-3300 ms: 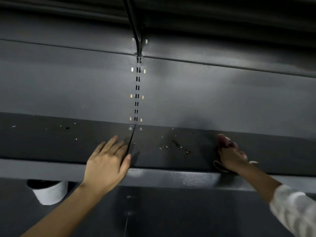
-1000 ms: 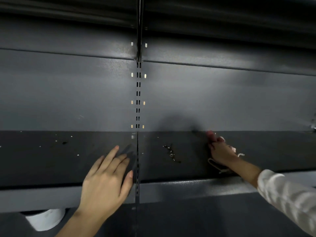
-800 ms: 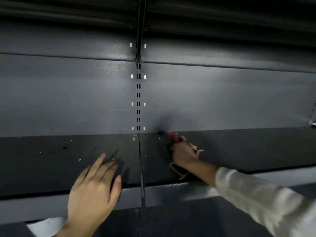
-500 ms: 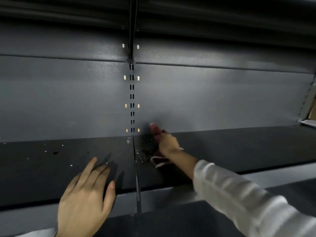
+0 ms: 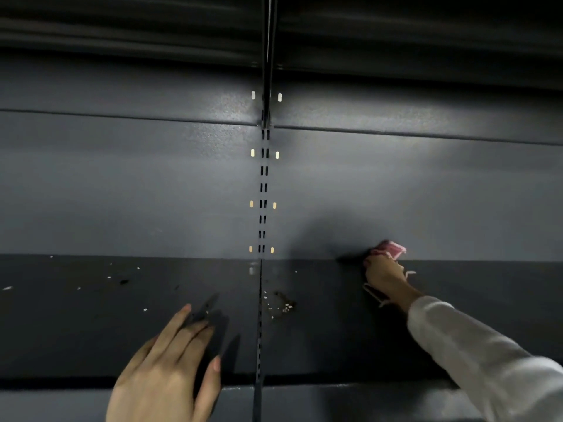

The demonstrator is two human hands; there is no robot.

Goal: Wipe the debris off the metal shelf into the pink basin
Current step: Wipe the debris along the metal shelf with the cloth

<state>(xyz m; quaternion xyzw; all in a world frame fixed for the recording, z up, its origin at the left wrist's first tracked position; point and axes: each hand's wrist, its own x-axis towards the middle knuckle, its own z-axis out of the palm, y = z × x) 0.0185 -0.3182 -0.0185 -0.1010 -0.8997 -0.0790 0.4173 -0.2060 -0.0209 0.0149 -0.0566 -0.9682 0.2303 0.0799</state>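
Shelf: dark metal shelf (image 5: 320,345), two panels meeting at a slotted seam (image 5: 259,330); grey back wall (image 5: 152,184) behind.
Right hand: right hand (image 5: 384,273) far back on the right panel, at the corner where shelf meets wall; fingers curled shut around a pink cloth (image 5: 391,249), its loose threads trailing by the wrist.
Left hand: left hand (image 5: 170,370) flat on the front of the left panel, fingers straight and slightly spread, holding nothing — seems only to brace.
Debris: main pile (image 5: 281,304) just right of the seam, mid-depth, well apart from the cloth; loose specks (image 5: 122,280) scattered over the left panel.
Basin: pink basin not in view; cannot tell where it sits.
Step in hand: judged a sweep start — cloth set at the back edge, pile not yet off the shelf.
Next move: likely a pull of the cloth leftward and forward, flat to the metal, gathering the pile toward the front lip; basin needs to be under that lip first.
Risk: crumbs dropping into the seam.
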